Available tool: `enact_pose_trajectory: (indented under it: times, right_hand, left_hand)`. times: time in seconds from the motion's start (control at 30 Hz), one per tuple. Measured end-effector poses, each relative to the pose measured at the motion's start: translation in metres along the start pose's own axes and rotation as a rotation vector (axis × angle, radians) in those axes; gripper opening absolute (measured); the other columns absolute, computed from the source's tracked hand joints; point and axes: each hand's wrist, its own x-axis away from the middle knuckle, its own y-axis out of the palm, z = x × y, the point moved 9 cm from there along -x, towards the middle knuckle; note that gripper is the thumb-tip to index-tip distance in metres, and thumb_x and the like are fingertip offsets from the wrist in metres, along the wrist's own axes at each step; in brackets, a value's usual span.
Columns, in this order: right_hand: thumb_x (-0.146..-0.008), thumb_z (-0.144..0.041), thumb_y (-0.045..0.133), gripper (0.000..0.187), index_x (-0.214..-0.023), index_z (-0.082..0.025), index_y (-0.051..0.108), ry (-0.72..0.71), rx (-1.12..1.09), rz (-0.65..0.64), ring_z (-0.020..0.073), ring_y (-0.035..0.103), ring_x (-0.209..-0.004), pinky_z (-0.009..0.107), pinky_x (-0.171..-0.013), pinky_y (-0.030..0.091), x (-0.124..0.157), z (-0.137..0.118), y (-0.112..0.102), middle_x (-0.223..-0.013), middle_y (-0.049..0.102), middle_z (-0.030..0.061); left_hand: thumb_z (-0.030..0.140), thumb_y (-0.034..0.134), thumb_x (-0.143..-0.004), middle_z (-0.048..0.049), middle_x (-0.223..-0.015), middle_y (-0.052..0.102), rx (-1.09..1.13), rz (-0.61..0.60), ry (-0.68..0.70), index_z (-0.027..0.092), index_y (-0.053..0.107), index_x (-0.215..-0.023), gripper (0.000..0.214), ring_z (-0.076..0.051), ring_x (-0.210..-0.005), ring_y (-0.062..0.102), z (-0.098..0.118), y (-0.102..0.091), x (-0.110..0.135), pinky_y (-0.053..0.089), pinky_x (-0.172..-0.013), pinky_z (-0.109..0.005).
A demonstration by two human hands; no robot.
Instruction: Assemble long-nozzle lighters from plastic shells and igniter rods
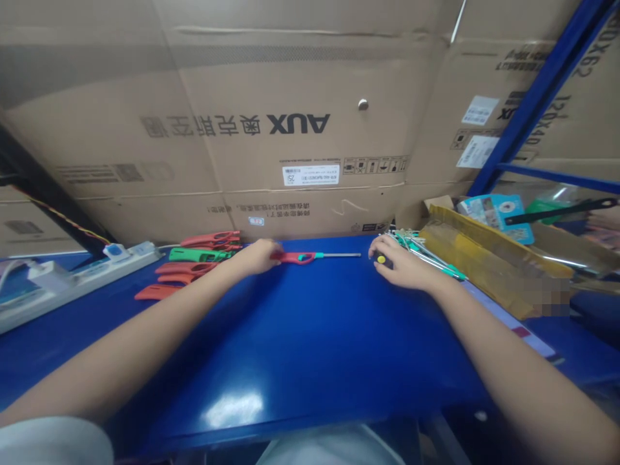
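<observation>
My left hand (262, 256) is closed round the rear of a long-nosed lighter (306, 258) with a red body, a green trigger and a thin metal tube pointing right. Its grip end is hidden under my fingers. My right hand (394, 261) curls, palm down, over a small black thing with a round yellow end (381, 259), which looks like a tool handle; the rest of it is covered. Left of my left hand lie several red and green lighter handles (198, 254). Close beyond my right hand is a bunch of metal tubes with green parts (433, 258).
A white power strip (92, 279) with plugs lies on the left of the blue table (300, 349). To the right are a yellow-taped cardboard box (484, 265) and a blue printed packet (501, 213). Large cardboard (232, 77) walls the back, with a blue metal post (537, 90) at right.
</observation>
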Motion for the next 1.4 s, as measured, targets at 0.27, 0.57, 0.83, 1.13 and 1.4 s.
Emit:
enact_pose_trajectory:
  times: [0.27, 0.57, 0.83, 1.13, 1.4]
  right_hand:
    - [-0.079, -0.011, 0.053, 0.023, -0.098, -0.022, 0.057, 0.115, 0.085, -0.187, 0.0218, 0.059, -0.098, 0.037, -0.09, 0.05, 0.008, 0.018, 0.023, -0.117, 0.048, 0.0086]
    - [-0.081, -0.013, 0.058, 0.018, -0.098, -0.019, 0.056, 0.363, 0.199, -0.308, 0.0102, 0.051, -0.063, 0.029, -0.069, 0.045, 0.017, 0.029, 0.016, -0.12, 0.045, 0.0087]
    - [-0.083, -0.019, 0.058, 0.011, -0.093, -0.019, 0.054, 0.46, 0.266, -0.315, 0.0124, 0.05, -0.061, 0.029, -0.064, 0.042, 0.023, 0.046, 0.014, -0.109, 0.049, 0.0089]
    - [-0.08, -0.019, 0.058, 0.011, -0.076, -0.022, 0.048, 0.538, 0.357, -0.296, 0.0209, 0.057, -0.075, 0.028, -0.062, 0.035, 0.022, 0.069, 0.006, -0.081, 0.061, 0.0064]
    - [-0.081, -0.031, 0.058, 0.012, -0.076, -0.022, 0.053, 0.649, 0.416, -0.287, 0.0247, 0.061, -0.077, 0.03, -0.056, 0.031, 0.022, 0.066, 0.004, -0.08, 0.066, 0.0083]
  left_hand:
    - [0.025, 0.061, -0.09, -0.0134, -0.11, 0.075, -0.001, 0.171, -0.035, 0.016, 0.075, -0.109, 0.026, -0.028, -0.104, 0.07, -0.007, 0.01, -0.026, 0.054, -0.094, -0.035]
    - [0.025, 0.057, -0.092, -0.0139, -0.11, 0.071, -0.014, 0.259, -0.051, 0.014, 0.073, -0.114, 0.029, -0.028, -0.106, 0.068, -0.018, 0.006, -0.025, 0.054, -0.099, -0.038]
    - [0.023, 0.057, -0.091, -0.0142, -0.113, 0.068, -0.077, 0.277, -0.102, 0.015, 0.069, -0.118, 0.031, -0.029, -0.111, 0.066, -0.015, 0.002, -0.02, 0.055, -0.097, -0.038]
    - [0.035, 0.052, -0.092, -0.0145, -0.118, 0.067, -0.198, 0.327, -0.251, 0.016, 0.066, -0.113, 0.032, -0.033, -0.116, 0.06, -0.03, -0.044, 0.022, 0.05, -0.099, -0.042]
    - [0.051, 0.06, -0.084, -0.0192, -0.113, 0.066, -0.267, 0.257, -0.561, 0.015, 0.069, -0.111, 0.046, -0.039, -0.113, 0.059, -0.121, -0.057, 0.068, 0.052, -0.089, -0.046]
